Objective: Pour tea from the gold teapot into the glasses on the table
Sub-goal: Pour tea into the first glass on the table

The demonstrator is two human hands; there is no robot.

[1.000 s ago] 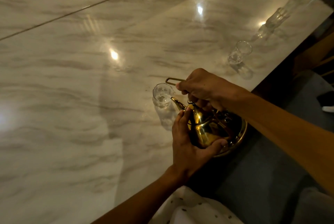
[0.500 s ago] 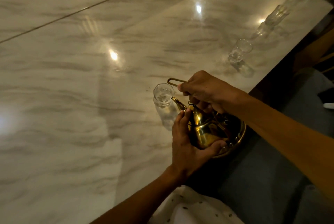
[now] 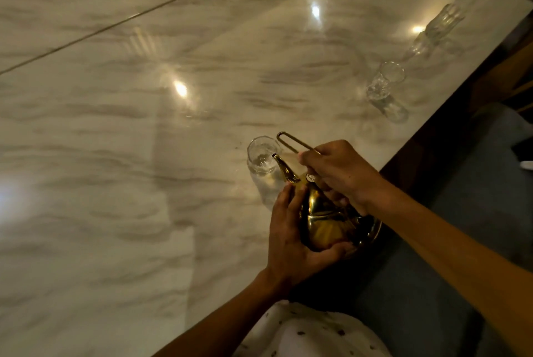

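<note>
gold teapot (image 3: 323, 224) | spout over near glass (image 3: 261, 156) | second glass (image 3: 385, 81) well apart

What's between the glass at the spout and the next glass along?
Head view: the teapot's handle loop beside the near glass, then bare marble table to the next glass.

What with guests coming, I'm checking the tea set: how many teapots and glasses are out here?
gold teapot: 1
glasses: 5, the far ones blurred and less certain
Total: 6
</note>
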